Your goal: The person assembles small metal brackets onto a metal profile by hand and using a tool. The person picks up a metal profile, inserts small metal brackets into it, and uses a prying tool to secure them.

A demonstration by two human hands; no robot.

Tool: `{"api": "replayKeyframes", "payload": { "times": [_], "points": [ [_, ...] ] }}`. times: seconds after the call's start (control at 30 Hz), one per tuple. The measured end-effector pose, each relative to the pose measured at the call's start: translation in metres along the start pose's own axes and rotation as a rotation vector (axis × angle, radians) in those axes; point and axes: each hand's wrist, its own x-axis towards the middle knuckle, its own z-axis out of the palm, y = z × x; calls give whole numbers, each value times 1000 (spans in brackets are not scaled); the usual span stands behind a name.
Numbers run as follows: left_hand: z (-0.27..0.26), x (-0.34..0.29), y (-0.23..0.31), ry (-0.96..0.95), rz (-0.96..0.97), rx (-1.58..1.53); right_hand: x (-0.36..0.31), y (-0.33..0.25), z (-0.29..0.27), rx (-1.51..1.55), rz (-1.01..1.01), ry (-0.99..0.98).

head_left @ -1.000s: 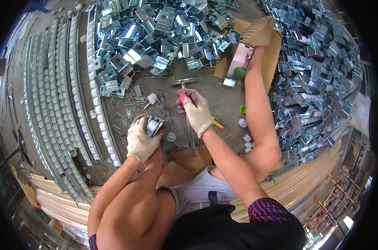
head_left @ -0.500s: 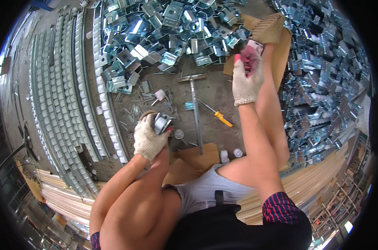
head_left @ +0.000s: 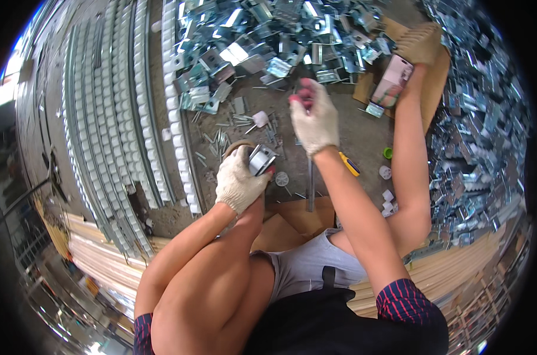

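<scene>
My left hand point(head_left: 240, 180), in a cream knit glove with bare fingertips, grips a shiny U-shaped metal bracket point(head_left: 261, 160) over my left foot. What lies inside the bracket is hard to make out. My right hand point(head_left: 317, 118), gloved alike and slightly blurred, is raised over the middle of the floor. Its fingers are loosely curled with the thumb apart, and nothing shows between them. Below it runs the metal shaft point(head_left: 311, 189) of a T-shaped tool, its head hidden by the hand. A screwdriver's yellow handle point(head_left: 349, 164) shows beside my right forearm.
Loose metal brackets point(head_left: 268, 38) lie heaped ahead, with another heap point(head_left: 487, 130) at right. Long rails with white rollers point(head_left: 111, 118) line the left. A phone point(head_left: 392, 80) leans by my right foot. Small pins point(head_left: 220, 141), a white wheel point(head_left: 282, 178) and cardboard point(head_left: 286, 228) lie close by.
My right hand has moved left, away from the phone, which now shows in full. The left hand keeps its hold on the bracket. The whole view has shifted slightly.
</scene>
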Motion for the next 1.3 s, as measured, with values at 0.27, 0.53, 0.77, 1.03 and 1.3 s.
{"api": "replayKeyframes", "payload": {
  "times": [0.27,0.53,0.77,1.03,1.3],
  "points": [
    [-11,-1,0,-33,-39,-18,-6,5,-8,-170,72,-258],
    [-2,-1,-3,-7,-13,-8,-15,-33,41,-14,34,-430],
    [2,0,-5,3,-28,-15,5,-78,99,-604,-199,-732],
    [0,3,-7,-48,-46,-77,12,-64,132,-906,-234,-658],
    [-7,1,-4,-54,-29,-46,7,-71,108,-759,-193,-637]
  ]
}}
